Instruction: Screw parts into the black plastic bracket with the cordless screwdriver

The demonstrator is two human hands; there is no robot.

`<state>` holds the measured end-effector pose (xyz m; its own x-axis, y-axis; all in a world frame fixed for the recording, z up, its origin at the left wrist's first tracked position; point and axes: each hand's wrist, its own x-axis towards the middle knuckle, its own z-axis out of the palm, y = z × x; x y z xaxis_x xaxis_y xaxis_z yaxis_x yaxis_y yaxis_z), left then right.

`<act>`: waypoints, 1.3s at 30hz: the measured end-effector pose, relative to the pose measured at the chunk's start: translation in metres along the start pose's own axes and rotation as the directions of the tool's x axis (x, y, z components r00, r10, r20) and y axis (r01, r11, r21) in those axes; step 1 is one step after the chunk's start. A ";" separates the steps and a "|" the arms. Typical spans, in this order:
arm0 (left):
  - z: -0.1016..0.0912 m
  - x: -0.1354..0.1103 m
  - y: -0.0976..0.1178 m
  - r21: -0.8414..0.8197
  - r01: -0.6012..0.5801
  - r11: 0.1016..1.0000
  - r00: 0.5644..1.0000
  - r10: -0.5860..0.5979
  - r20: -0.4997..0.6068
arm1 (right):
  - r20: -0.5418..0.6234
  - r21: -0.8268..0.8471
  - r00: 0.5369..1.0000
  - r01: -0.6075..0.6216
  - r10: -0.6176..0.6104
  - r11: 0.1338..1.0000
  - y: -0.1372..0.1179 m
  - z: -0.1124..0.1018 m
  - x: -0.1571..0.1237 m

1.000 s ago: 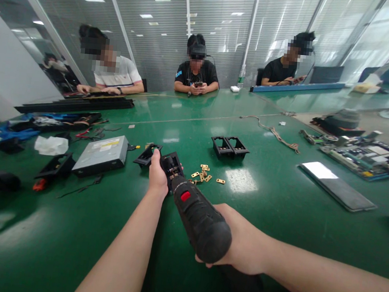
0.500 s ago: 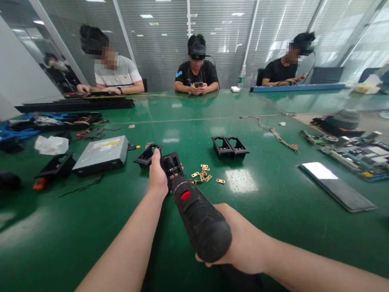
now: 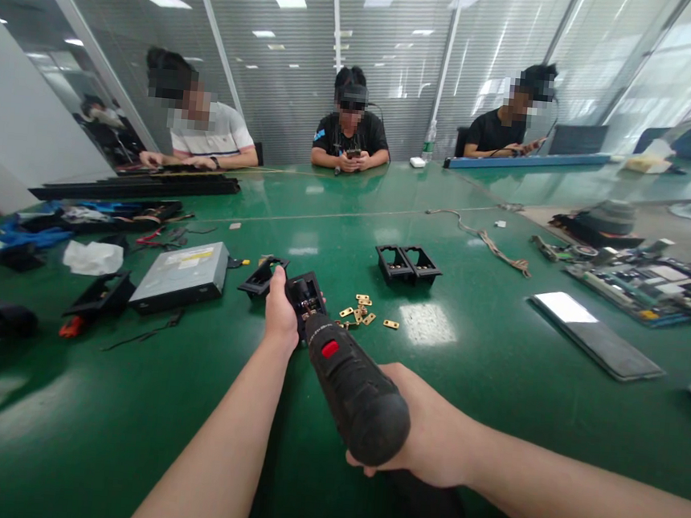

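Observation:
My right hand (image 3: 427,435) is wrapped round the grip of a black electric screwdriver (image 3: 352,388) with a red button, its nose pointing away from me. The tip meets a small black plastic socket housing (image 3: 310,290) on the green table (image 3: 463,366). My left hand (image 3: 280,310) is closed on that housing and steadies it. Several small brass contact plates (image 3: 365,313) lie just right of the housing. A second black housing (image 3: 259,277) lies just behind my left hand, and a joined pair of them (image 3: 409,263) sits farther back right.
A grey optical drive (image 3: 180,275) lies to the left, with black parts, white tissue (image 3: 90,257) and tools beyond. Circuit boards (image 3: 651,282) and a grey panel (image 3: 596,336) are at the right. A cable (image 3: 486,235) lies mid-table. Three people sit at the far side.

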<state>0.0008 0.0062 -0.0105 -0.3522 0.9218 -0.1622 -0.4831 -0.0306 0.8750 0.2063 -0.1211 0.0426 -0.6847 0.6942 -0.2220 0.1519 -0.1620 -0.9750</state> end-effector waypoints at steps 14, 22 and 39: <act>-0.001 0.000 -0.002 0.008 -0.025 1.000 1.000 0.025 -0.001 | -0.008 0.040 1.000 0.001 -0.001 0.999 -0.002 0.002 0.000; -0.001 0.000 -0.002 0.008 -0.013 1.000 1.000 0.013 0.001 | -0.015 0.034 1.000 -0.023 0.023 0.999 -0.001 0.001 0.000; -0.001 -0.001 -0.001 0.002 0.001 1.000 1.000 -0.001 0.009 | -0.085 -0.084 0.988 0.120 -0.128 0.989 -0.013 0.005 -0.002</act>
<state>0.0010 0.0054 -0.0116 -0.3445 0.9252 -0.1590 -0.4819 -0.0290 0.8757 0.2021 -0.1245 0.0554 -0.6352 0.7665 -0.0955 0.1276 -0.0178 -0.9917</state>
